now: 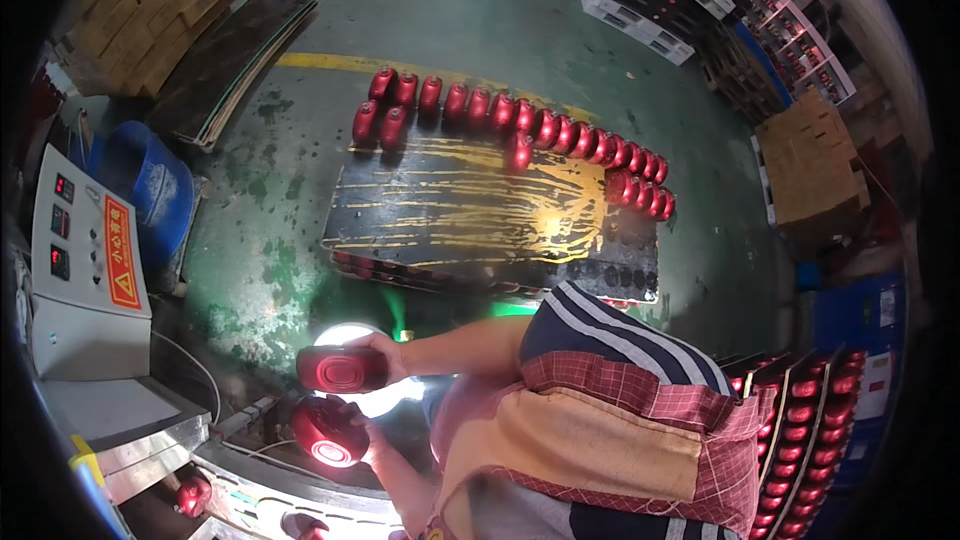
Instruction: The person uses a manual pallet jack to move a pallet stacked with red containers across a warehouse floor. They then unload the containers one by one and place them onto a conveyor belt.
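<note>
My right hand (385,352) is closed around a glossy red rounded shell (342,372), whose flat face shows concentric rings. Just below it, my left hand (362,428) grips a second red shell (322,425), tilted, with a bright reflection on its ringed face. The two shells are close together; I cannot tell whether they touch. Behind the hands glows a strong white light (345,334), partly covered by the right shell. At the bottom, a red piece (193,495) lies by a brightly lit metal machine bed (340,508).
A low black platform (440,210) with yellow streaks carries several red shells (480,103) along its far and right edges. To the left stand a grey control box (75,285) and a blue drum (150,185). Layered racks of red shells (800,435) are at lower right.
</note>
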The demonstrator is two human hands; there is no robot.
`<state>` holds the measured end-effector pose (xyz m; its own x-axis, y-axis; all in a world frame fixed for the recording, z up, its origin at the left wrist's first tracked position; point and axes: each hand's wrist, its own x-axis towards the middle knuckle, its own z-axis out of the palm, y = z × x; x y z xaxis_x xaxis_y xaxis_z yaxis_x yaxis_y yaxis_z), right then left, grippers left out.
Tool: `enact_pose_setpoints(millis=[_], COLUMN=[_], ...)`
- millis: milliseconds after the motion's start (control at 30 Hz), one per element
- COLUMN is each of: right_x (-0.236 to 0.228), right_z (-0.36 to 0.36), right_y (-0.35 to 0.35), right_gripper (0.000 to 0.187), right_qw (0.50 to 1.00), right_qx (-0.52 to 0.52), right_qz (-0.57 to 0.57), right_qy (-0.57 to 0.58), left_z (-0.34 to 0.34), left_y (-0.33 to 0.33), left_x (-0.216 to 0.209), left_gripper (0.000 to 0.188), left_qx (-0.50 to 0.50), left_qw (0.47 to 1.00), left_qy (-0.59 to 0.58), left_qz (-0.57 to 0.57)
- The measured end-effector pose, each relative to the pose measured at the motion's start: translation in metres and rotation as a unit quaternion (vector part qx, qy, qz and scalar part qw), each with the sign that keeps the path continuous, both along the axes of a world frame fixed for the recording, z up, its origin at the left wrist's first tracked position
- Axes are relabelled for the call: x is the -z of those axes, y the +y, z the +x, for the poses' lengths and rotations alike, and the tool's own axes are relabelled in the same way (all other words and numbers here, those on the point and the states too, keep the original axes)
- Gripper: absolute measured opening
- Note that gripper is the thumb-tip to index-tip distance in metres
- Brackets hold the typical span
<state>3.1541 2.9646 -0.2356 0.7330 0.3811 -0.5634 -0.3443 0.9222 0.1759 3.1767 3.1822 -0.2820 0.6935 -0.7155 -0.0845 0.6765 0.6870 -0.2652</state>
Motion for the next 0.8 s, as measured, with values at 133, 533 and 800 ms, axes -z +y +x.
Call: enact_pose_setpoints(millis=[133,533,800], right_x=[-0.006,0.073,0.042], right_z=[0.021,0.011,-0.001], right_y=[0.009,-0.032,-0.025], right_gripper=[0.056,0.068,0.047], right_qw=[0.986,0.962,0.967], right_qx=[-0.079,-0.118,-0.168], right_qz=[0.135,0.079,-0.129], right_qy=[-0.065,-0.232,-0.141], left_z=[0.003,-0.06,-0.192], left_y=[0.006,-0.019,0.066], left_x=[-0.003,-0.035,-0.074], left_gripper=[0.058,0.048,0.063], left_qx=[-0.023,-0.22,-0.219], left_qw=[0.997,0.805,0.201], left_qy=[0.043,-0.113,-0.387], left_qz=[0.068,0.539,0.873])
